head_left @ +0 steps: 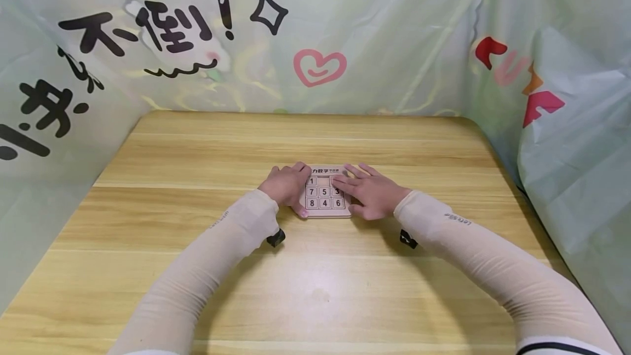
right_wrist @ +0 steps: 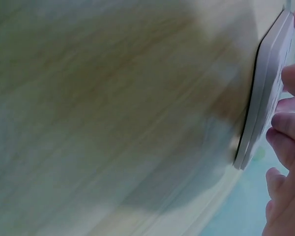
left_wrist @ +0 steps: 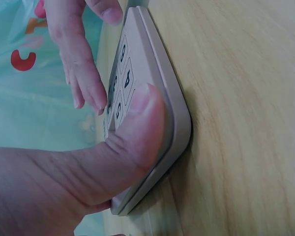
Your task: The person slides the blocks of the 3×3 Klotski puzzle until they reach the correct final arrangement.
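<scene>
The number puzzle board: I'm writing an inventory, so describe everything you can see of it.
The number puzzle board is pale and rectangular with rounded corners and a two-layered edge; its material is unclear. Below dark printed characters sit square tiles, 1, 7, 5, 3, 8, 4 and 6 readable, and a blank top-middle slot. It lies flat on the table. The left hand grips its left side; the right hand partly covers its upper right.
</scene>
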{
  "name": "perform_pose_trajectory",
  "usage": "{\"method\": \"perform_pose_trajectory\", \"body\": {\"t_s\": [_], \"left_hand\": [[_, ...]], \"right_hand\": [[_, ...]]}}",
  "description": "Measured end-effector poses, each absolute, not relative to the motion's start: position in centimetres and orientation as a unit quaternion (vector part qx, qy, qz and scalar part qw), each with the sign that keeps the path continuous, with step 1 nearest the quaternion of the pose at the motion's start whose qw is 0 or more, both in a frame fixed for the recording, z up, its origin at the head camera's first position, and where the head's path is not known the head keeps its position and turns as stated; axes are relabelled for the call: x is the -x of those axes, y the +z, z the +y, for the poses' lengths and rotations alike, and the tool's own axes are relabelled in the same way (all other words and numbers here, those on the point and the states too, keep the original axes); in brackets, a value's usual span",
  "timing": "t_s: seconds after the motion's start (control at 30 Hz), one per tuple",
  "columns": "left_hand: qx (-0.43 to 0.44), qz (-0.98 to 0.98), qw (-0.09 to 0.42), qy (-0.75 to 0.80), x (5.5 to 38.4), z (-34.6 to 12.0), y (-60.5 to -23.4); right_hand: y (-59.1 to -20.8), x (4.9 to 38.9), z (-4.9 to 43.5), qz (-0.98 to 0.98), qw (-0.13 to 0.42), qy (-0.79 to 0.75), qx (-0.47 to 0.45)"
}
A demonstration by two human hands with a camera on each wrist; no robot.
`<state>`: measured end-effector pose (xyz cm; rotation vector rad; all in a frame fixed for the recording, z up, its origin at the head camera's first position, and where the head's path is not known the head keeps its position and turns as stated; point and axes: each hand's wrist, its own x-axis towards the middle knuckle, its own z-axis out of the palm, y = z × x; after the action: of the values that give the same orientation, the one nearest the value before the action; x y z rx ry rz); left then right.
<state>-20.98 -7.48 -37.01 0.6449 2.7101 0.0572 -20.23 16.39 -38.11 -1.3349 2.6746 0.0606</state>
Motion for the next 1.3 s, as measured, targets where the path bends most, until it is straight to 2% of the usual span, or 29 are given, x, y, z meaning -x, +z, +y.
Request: {"method": "perform_pose_trajectory", "body": {"t_s": [0.53, 1.3], "left_hand": [[-0.227, 0.958, 0.172, 0.037, 21.0, -7.5, -36.9], [-0.232, 0.958, 0.166, 0.023, 20.7, -7.3, -37.0]], "right_hand": [[-38.5, 20.8, 16.6, 0.893, 0.078, 0.025, 0.444], [-38.9, 20.8, 14.3, 0.892, 0.092, 0.016, 0.443]]}}
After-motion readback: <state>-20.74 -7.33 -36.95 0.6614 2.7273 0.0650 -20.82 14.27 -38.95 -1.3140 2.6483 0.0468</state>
